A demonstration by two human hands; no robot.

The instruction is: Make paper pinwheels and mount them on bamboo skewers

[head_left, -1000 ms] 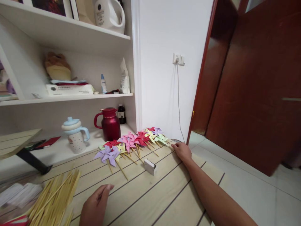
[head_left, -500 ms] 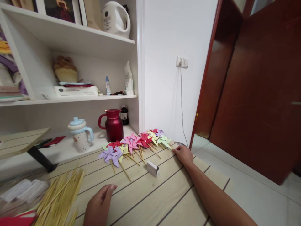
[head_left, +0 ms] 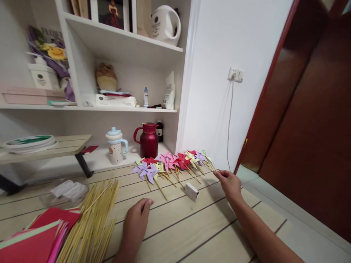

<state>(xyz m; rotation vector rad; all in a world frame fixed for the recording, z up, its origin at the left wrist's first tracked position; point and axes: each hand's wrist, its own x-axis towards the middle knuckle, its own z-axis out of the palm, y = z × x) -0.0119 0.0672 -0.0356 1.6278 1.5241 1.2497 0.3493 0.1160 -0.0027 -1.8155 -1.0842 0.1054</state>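
Two hands, one red jug, one mug, one small white box.

The right hand pinches the stick end of a green pinwheel at the right end of the pinwheel row. The left hand rests flat on the floor mat, near the bamboo sticks. A small white box lies between the hands.

Right hand outstretched, fingers pinched; left hand flat.
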